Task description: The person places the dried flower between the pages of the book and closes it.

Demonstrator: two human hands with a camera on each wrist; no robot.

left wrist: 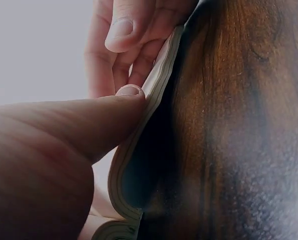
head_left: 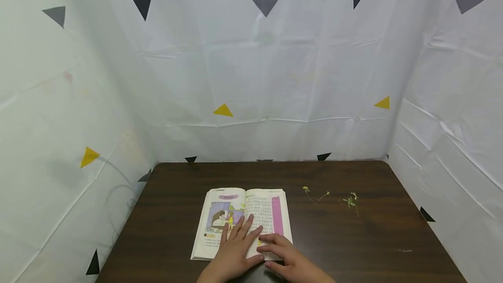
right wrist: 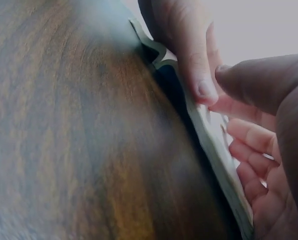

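An open book lies on the table, a coloured picture on its left page and text beside a pink strip on its right page. My left hand rests across the lower middle of the spread with straight, parted fingers. Its thumb lies at the lower page edge, as the left wrist view shows. Over the lower right page, my right hand touches the paper with loosely bent fingers. In the right wrist view, the right thumb is raised close to the left thumb. Both hands cover part of the print.
Right of the book on the dark wooden table lie thin-stemmed yellow flowers and a small leafy sprig. White sheeting with triangle marks stands behind the table and along both sides.
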